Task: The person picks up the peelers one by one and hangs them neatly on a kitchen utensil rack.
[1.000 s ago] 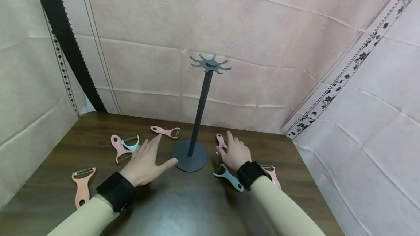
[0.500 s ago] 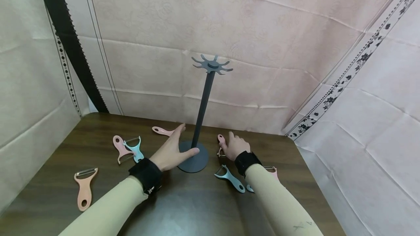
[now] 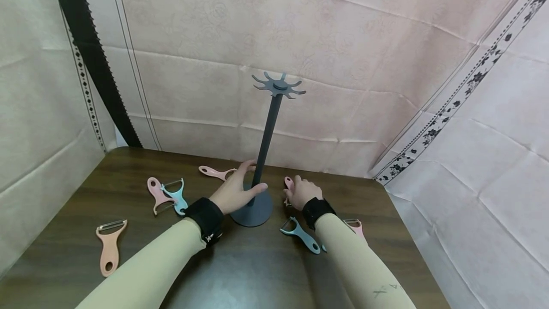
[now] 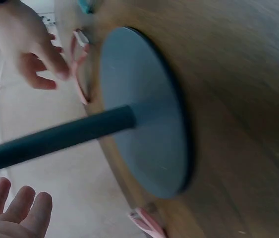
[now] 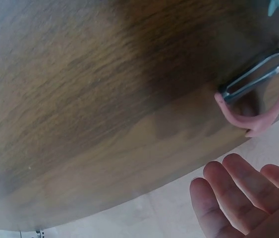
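A dark grey stand has a slim pole (image 3: 269,130), a round base (image 3: 253,213) and a ring of hooks (image 3: 279,86) on top. My left hand (image 3: 235,191) is spread at the lower pole, thumb in front and fingers behind; in the left wrist view its fingers (image 4: 23,206) stay apart from the pole. Over at the right, my right hand (image 3: 303,192) hovers beside a pink peeler (image 3: 289,183), partly covering it. The right wrist view shows loosely bent fingers (image 5: 238,198) just short of that peeler's pink frame (image 5: 258,121), holding nothing.
Left on the wooden table (image 3: 240,271) lie a peach peeler (image 3: 109,252) and a pink peeler (image 3: 157,190) touching a light blue peeler (image 3: 180,203). Another pink peeler (image 3: 210,171) lies behind my left hand. A blue peeler (image 3: 305,239) and a pink peeler (image 3: 357,227) flank my right forearm.
My left hand has moved right and forward from beside the left peelers to the stand's pole. My right hand has shifted slightly and its fingers have bent down near the pink peeler.
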Tool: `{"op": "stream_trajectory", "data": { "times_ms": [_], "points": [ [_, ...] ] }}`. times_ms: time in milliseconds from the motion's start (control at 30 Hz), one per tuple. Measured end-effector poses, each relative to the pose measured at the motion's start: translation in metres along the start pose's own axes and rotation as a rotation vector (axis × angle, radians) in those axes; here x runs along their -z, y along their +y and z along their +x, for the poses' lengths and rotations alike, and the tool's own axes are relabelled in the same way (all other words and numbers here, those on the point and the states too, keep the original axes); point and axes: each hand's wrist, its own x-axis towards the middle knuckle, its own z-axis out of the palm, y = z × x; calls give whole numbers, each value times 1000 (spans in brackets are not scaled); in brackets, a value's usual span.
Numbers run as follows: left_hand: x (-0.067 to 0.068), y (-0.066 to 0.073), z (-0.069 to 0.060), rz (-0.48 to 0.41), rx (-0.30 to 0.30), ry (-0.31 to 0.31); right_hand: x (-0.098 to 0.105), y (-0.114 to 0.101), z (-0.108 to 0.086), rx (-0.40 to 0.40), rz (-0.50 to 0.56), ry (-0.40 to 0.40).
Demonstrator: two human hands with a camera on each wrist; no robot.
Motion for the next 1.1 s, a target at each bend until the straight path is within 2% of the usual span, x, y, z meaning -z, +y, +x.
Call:
{"op": "stream_trajectory", "data": {
  "times_ms": [200, 300, 500, 633, 733, 833, 1000, 1100],
  "points": [
    [-3, 14, 7, -38, -6, -16, -5, -6, 1, 14, -7, -3],
    [-6, 18, 12, -35, -18, 3, -8, -9, 1, 21, 1, 2],
    [-14, 16, 22, -53, -69, 78, -15, -16, 3, 9, -14, 21],
    [-23, 14, 27, -59, -100, 101, -19, -17, 5, -6, -11, 73],
    [-27, 15, 31, -57, -92, 136, -20, -16, 7, -14, 9, 105],
    [-27, 16, 34, -52, -75, 167, -20, -15, 9, -43, 39, 102],
    [-28, 17, 35, -54, -53, 159, -17, -11, 12, -96, 56, 84],
    [-28, 17, 36, -47, -65, 174, -12, -8, 13, -97, 53, 101]
  ]
}}
